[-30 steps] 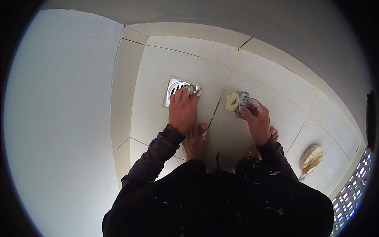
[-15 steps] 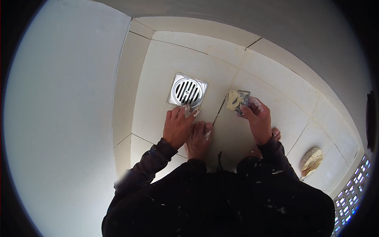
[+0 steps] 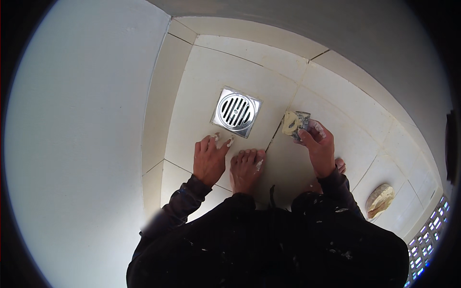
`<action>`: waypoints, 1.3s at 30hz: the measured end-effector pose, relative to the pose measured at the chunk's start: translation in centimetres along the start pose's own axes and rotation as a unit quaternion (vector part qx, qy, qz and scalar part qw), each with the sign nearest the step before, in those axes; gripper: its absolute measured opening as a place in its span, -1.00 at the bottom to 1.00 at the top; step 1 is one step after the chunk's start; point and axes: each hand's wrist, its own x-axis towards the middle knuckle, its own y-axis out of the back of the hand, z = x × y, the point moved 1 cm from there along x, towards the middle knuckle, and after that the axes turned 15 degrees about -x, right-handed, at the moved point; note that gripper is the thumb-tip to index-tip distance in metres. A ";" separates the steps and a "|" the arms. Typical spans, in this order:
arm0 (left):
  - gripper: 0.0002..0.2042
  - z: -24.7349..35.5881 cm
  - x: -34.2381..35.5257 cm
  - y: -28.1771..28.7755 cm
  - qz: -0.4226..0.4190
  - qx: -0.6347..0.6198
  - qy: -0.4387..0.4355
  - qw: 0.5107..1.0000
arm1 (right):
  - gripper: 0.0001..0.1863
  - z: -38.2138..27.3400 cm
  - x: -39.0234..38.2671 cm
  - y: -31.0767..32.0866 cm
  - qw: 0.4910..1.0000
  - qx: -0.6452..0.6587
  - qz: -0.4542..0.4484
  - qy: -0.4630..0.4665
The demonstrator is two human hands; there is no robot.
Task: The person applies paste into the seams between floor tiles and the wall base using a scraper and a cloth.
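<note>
Left hand (image 3: 210, 159) is spread, with nothing seen in it, while the right hand (image 3: 322, 151) pinches a small flat scraper (image 3: 302, 118); pale tiled floor (image 3: 240, 67) lies beneath, looking hard and smooth; the metal drain cover (image 3: 236, 112), just beyond the left hand, should be stiff and slick; the scraper, right of the drain cover, looks light and thin, best held by its cleaner right edge; its pale paste (image 3: 290, 123) is probably soft and slippery.
</note>
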 end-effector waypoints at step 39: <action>-0.73 5.6 1.7 -0.5 -0.024 -0.055 0.016 0.998 | -0.68 -0.1 0.2 0.0 0.999 0.006 -0.031 -0.009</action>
